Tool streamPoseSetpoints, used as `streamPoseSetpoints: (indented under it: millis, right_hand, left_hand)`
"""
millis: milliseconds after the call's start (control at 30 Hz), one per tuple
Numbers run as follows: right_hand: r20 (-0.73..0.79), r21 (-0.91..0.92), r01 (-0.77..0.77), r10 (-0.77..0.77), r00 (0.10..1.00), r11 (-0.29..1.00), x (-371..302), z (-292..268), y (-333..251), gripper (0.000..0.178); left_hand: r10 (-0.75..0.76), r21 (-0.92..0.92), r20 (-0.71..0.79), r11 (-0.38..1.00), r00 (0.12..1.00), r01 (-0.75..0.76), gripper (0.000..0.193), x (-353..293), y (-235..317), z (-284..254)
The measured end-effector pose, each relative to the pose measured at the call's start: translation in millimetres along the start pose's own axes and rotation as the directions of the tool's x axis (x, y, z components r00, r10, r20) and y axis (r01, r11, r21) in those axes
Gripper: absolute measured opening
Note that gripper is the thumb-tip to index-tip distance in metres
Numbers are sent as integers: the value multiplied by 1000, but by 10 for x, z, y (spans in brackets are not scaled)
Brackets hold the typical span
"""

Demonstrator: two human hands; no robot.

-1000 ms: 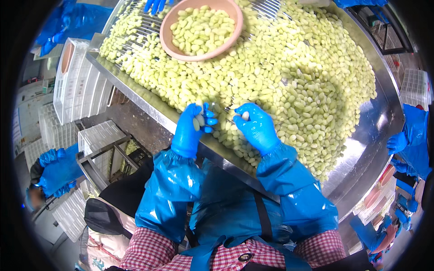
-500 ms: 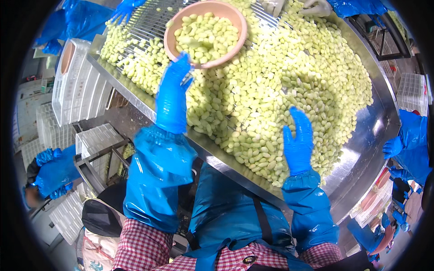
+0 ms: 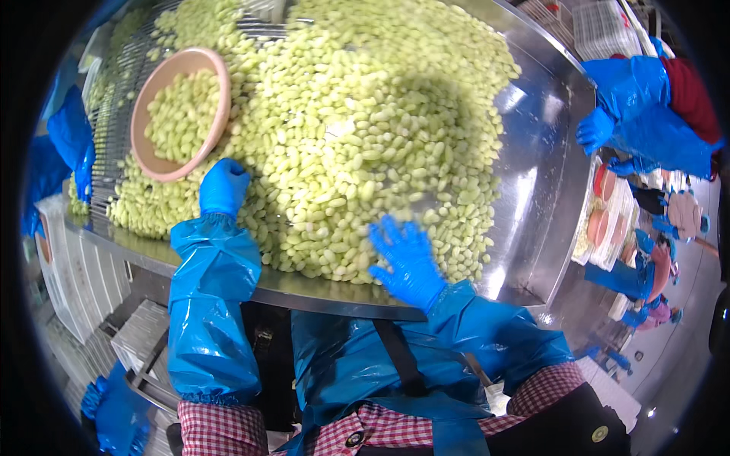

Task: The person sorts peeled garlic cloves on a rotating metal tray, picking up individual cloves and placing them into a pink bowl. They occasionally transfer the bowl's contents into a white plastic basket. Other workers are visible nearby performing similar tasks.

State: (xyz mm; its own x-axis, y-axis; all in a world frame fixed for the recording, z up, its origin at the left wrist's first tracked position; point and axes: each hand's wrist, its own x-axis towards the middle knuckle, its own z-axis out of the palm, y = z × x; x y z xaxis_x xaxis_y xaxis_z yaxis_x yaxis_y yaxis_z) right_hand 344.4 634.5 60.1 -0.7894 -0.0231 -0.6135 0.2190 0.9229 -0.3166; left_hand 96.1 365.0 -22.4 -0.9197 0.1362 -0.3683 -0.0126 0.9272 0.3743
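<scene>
A broad heap of pale green oval grapes (image 3: 342, 129) covers the metal sorting table (image 3: 525, 228). My left hand (image 3: 223, 190), in a blue glove, is closed with curled fingers among the grapes, just right of the pink bowl's lower rim. Whatever its fingers may hold is hidden. The pink bowl (image 3: 223, 99) is partly filled with grapes and stands at the left of the heap. My right hand (image 3: 407, 257), also in a blue glove, is open with spread fingers on the near edge of the heap, and nothing shows in it.
A slatted grate (image 3: 125, 80) lies at the far left. A co-worker's gloved hand (image 3: 74, 144) hangs by the left edge; another gloved hand (image 3: 595, 131) is beyond the right rim. White plastic crates (image 3: 76, 266) stand at lower left.
The view has swung, so the bowl and table sit further left. My left hand's fingers have curled closed. My right hand has turned leftward and spread its fingers.
</scene>
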Motion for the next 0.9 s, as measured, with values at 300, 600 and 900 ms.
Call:
streamPoseSetpoints:
  millis: [300, 600, 900]
  right_hand:
    - [-752, 309, 129, 159, 640, 942, 1075, -353, 873, 31]
    - [-580, 5, 197, -158, 799, 980, 1109, -374, 565, 23]
    - [-600, 128, -100, 158, 784, 987, 2269, -785, 686, 13]
  left_hand:
    - [-94, 138, 58, 987, 994, 85, 21, 20, 167, 83]
    - [-173, -755, 73, 634, 982, 168, 13, -403, 32, 31]
    - [123, -854, 493, -122, 861, 506, 34, -946, 641, 205]
